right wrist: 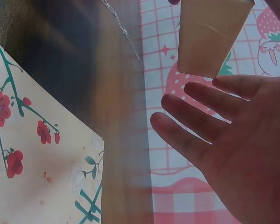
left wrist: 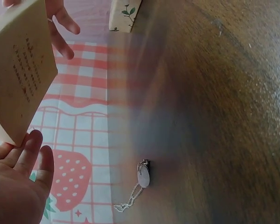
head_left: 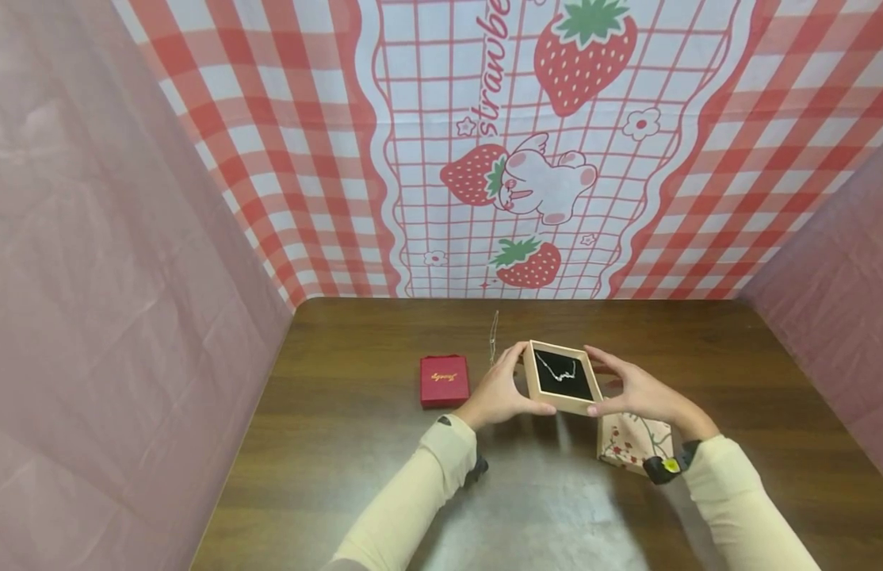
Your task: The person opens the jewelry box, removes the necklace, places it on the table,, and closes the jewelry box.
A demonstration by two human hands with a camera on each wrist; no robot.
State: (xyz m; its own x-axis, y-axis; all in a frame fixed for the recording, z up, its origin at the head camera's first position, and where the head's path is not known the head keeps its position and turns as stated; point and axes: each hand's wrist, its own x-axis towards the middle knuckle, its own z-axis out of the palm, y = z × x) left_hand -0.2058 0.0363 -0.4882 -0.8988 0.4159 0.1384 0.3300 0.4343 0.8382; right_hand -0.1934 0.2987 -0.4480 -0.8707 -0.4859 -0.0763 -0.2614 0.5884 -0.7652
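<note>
Both hands hold a cream jewelry box (head_left: 568, 405) above the table, tilted so its open top shows in the head view. A silver chain (head_left: 559, 375) lies on the black pad inside. My left hand (head_left: 497, 394) grips the left side, thumb at the near edge and fingers at the far one. At the right side, my right hand (head_left: 643, 391) pinches the box between thumb and index finger; its other fingers are spread in the right wrist view. Printed text marks the box's underside (left wrist: 23, 70). A floral lid (head_left: 630, 444) sits on the table below my right wrist.
A red box (head_left: 445, 387) with gold lettering stands left of my left hand. Behind that hand lies a silver necklace (head_left: 494, 333) with a pale pendant (left wrist: 143, 177). A strawberry-print cloth (head_left: 534, 198) hangs behind the brown table (head_left: 363, 341), and pinkish curtains (head_left: 128, 277) hang at the sides.
</note>
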